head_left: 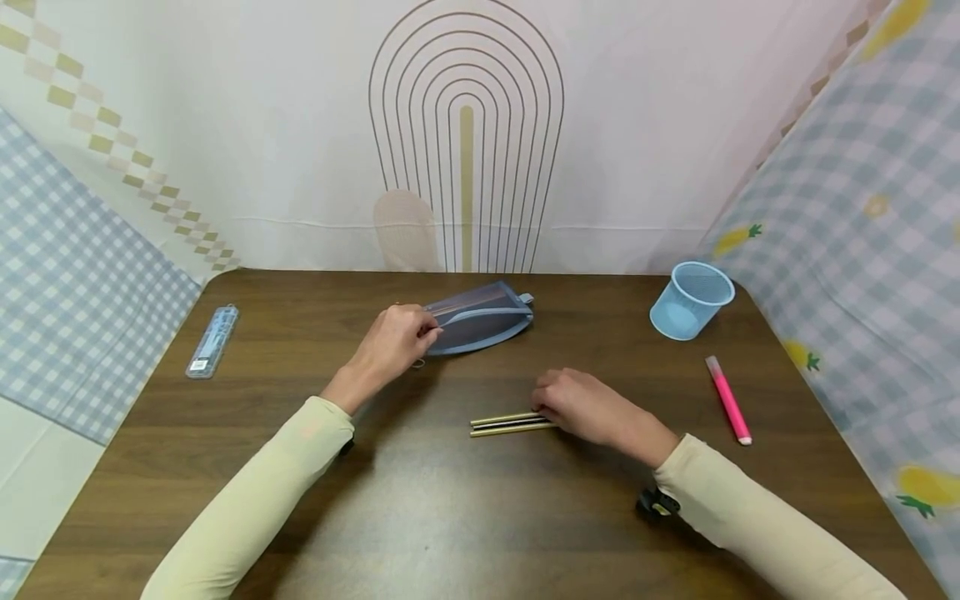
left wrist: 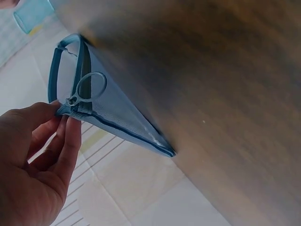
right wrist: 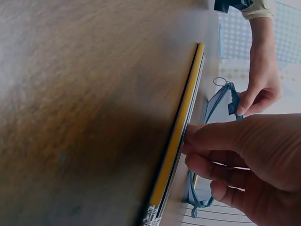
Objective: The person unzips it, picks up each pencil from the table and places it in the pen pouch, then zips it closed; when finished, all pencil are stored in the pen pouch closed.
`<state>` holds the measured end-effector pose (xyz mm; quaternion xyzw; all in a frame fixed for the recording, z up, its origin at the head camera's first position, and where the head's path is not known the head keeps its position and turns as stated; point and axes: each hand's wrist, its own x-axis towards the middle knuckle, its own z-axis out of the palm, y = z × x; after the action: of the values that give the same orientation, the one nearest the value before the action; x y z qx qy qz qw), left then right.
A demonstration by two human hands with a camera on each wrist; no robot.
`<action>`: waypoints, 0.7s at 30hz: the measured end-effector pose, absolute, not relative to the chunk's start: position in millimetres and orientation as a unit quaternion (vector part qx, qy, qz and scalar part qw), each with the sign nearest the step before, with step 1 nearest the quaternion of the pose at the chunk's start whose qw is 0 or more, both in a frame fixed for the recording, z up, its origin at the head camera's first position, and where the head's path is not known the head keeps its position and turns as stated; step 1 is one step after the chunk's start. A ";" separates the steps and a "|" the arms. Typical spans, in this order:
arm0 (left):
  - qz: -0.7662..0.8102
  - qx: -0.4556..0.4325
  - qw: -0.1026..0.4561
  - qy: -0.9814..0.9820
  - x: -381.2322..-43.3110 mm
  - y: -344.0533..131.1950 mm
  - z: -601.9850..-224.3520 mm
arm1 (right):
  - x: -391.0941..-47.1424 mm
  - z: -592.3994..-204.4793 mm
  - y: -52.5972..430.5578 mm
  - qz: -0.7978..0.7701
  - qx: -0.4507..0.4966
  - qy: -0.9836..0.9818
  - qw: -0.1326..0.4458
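A blue-grey mesh zip pouch (head_left: 487,329) lies toward the back of the table, its mouth gaping. My left hand (head_left: 393,333) pinches the pouch's near-left corner between thumb and fingers, beside the zip's ring pull (left wrist: 92,87). Closer to me, a few yellow-and-black pencils (head_left: 502,432) lie side by side on the tabletop. At their right end my right hand (head_left: 588,404) pinches them with thumb and fingertips. In the right wrist view a silvery end shows on the pencils (right wrist: 176,136); my fingers partly hide them, and I cannot tell their exact number.
A light blue mesh pen cup (head_left: 690,302) stands at the back right, with a pink marker (head_left: 728,400) in front of it. A flat blue packet (head_left: 212,342) lies at the far left. Patterned cloths hang behind and beside the table (head_left: 420,517).
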<state>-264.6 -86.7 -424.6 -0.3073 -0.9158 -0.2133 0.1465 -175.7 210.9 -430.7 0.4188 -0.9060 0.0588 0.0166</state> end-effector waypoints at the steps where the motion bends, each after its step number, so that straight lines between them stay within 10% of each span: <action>1: -0.213 -0.306 0.148 -0.916 -264.4 -86.6 -424.2 | -175.7 -430.5 210.7 0.053 0.420 -0.906 0.019; 21: -0.221 -0.297 0.133 -0.919 -264.2 -87.3 -425.8 | -196.6 -414.6 207.5 0.064 0.446 -0.893 0.006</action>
<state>-264.2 -87.3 -425.8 -0.2971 -0.9194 -0.2209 0.1329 -196.6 207.5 -414.6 0.4462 -0.8926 0.0638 0.0061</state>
